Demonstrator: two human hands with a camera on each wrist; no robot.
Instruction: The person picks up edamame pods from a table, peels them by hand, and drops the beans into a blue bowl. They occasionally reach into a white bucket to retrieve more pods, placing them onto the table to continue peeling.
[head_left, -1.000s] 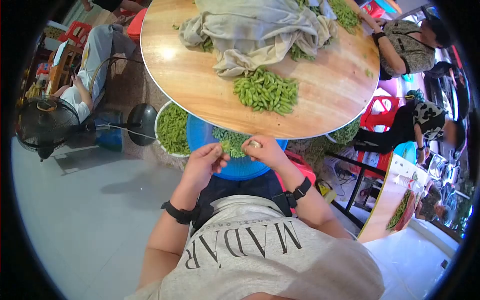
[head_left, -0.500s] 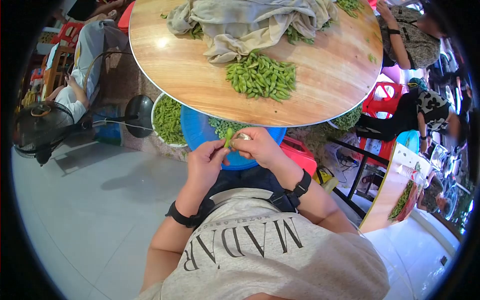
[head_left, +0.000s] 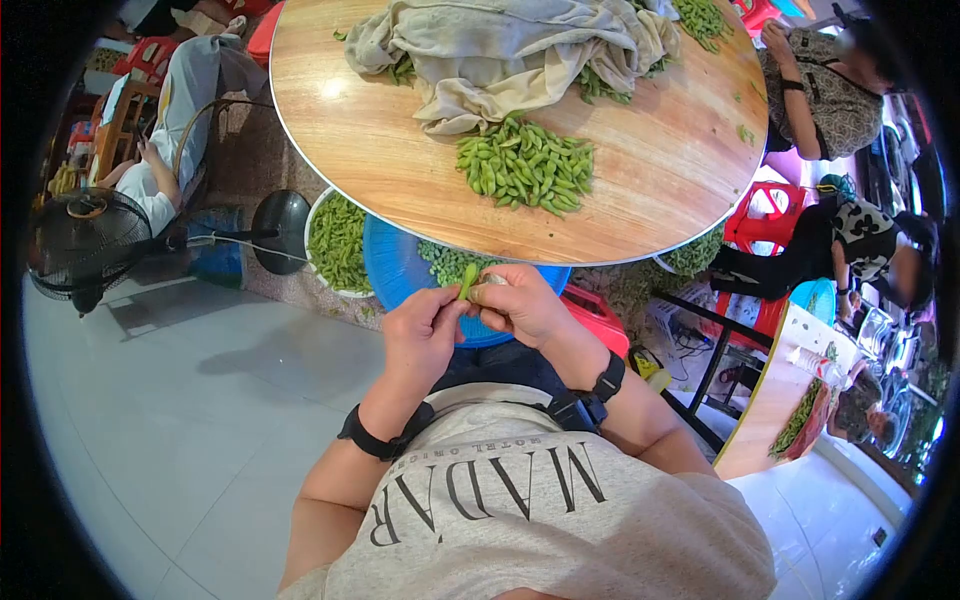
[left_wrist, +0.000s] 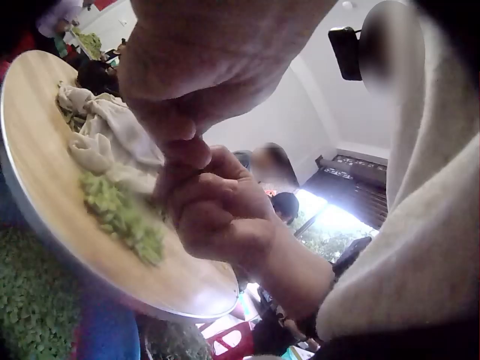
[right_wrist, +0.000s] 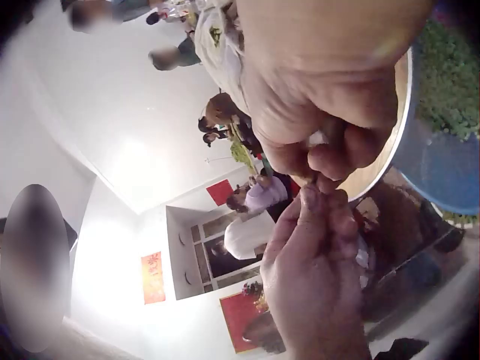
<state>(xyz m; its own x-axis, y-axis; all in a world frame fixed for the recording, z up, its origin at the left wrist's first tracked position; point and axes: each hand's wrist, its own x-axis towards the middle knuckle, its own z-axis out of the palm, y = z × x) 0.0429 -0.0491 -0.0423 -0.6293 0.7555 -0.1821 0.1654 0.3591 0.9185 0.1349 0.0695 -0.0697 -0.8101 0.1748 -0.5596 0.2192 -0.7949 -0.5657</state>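
Note:
In the head view a green pod (head_left: 468,281) stands upright between the two hands, over a blue basin (head_left: 387,262) with shelled beans (head_left: 446,266) in it. My left hand (head_left: 418,324) pinches the pod between thumb and fingers. My right hand (head_left: 527,306) touches it from the other side, its fingers curled round a small pale, shiny object (head_left: 492,280) that I cannot identify. Both wrist views show the fingertips meeting, with the left hand (right_wrist: 311,262) below the right; the pod is mostly hidden there. A heap of pods (head_left: 525,165) lies near the table edge.
The round wooden table (head_left: 370,150) bears a crumpled cloth (head_left: 510,55). A white tub of pods (head_left: 338,245) stands left of the basin, a fan (head_left: 90,245) further left. A red stool (head_left: 597,322) is at the right; several people sit around.
A second ago the hands were apart; they came together at an upright pod, which half a second ago was between them as now. The head view has shifted slightly.

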